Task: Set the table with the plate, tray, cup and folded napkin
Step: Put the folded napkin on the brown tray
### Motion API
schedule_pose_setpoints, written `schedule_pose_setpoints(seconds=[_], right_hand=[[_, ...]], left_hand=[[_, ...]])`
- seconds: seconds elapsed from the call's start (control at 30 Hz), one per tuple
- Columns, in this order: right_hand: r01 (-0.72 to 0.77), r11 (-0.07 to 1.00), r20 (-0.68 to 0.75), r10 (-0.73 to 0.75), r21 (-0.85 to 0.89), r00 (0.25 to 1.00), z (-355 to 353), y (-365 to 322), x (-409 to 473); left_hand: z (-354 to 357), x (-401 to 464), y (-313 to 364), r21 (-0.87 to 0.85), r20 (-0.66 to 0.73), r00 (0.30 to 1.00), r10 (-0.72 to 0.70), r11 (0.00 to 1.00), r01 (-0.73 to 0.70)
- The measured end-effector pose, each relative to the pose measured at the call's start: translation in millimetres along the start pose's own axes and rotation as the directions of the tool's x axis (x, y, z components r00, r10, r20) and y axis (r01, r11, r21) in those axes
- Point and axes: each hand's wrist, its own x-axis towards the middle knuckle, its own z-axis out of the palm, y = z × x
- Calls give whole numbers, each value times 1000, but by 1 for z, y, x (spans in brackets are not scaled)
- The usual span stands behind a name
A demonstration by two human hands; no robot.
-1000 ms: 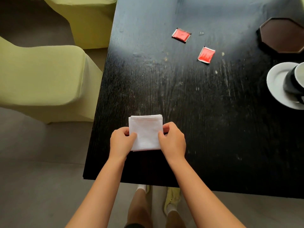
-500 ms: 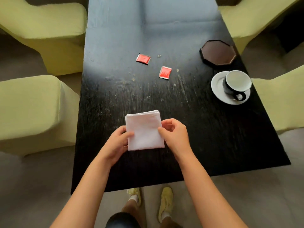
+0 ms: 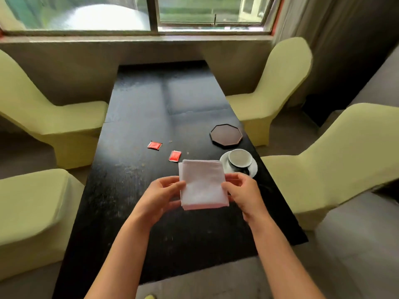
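Above the near half of the black table I hold the folded white napkin between both hands. My left hand grips its left edge, thumb on top and fingers curled beneath; my right hand pinches the right edge the same way, thumb over the cloth. Both hands are closed on the napkin, which looks lifted clear of the tabletop, though I cannot be sure of that.

Just past the napkin at about one o'clock sits the cup on its white plate, the cup's dark handle pointing toward me. The napkin's far right corner overlaps the plate's near-left rim in my view. Farther on in the same direction, at one o'clock from the cup, lies the dark eight-sided tray, apart from the plate.

At eleven o'clock from the napkin lie two red packets: one just beyond the napkin's far edge, the other farther left. Yellow-green chairs stand along both long sides of the table, and a window fills the wall at twelve o'clock.
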Motion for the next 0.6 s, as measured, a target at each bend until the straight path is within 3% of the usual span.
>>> schedule_pose_setpoints(seconds=[0.17,0.4,0.6], right_hand=[[58,998,64,-58,2,996,-54,-27,5],[165,986,97,-166,14,981,-85,-47,40],[173,985,34,-173,-6,984,-93,-52,98]], left_hand=[[55,-7,20,-28,-57,991,120,992,-122],[89,18,44,-26,-163,972,170,984,-176],[101,71,54,7,-98,985,141,990,-141]])
